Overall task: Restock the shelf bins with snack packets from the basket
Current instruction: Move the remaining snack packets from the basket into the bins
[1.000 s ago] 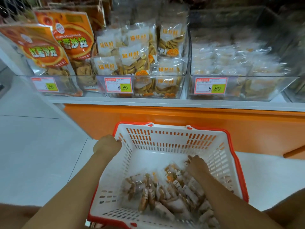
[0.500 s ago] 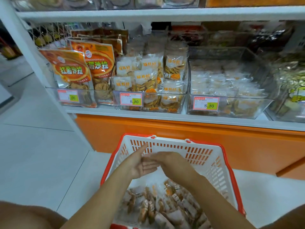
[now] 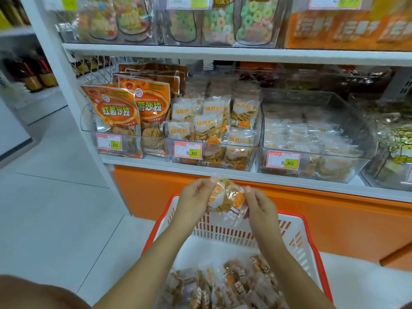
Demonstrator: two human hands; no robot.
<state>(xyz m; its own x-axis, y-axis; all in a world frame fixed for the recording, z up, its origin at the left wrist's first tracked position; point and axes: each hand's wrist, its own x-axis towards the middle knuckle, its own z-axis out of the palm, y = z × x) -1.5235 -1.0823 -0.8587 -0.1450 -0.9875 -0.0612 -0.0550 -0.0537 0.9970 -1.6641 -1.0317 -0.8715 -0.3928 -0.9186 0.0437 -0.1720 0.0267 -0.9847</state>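
While both hands, left hand [image 3: 194, 200] and right hand [image 3: 259, 206], pinch clear crinkly snack packet [image 3: 226, 198] at frame centre above red-rimmed white plastic basket [image 3: 301, 233], fingers clenched on edges: slippery film may slip, packet drops.

Head view looks forward and down, close over basket [image 3: 296, 228], facing shelf [image 3: 223, 53].
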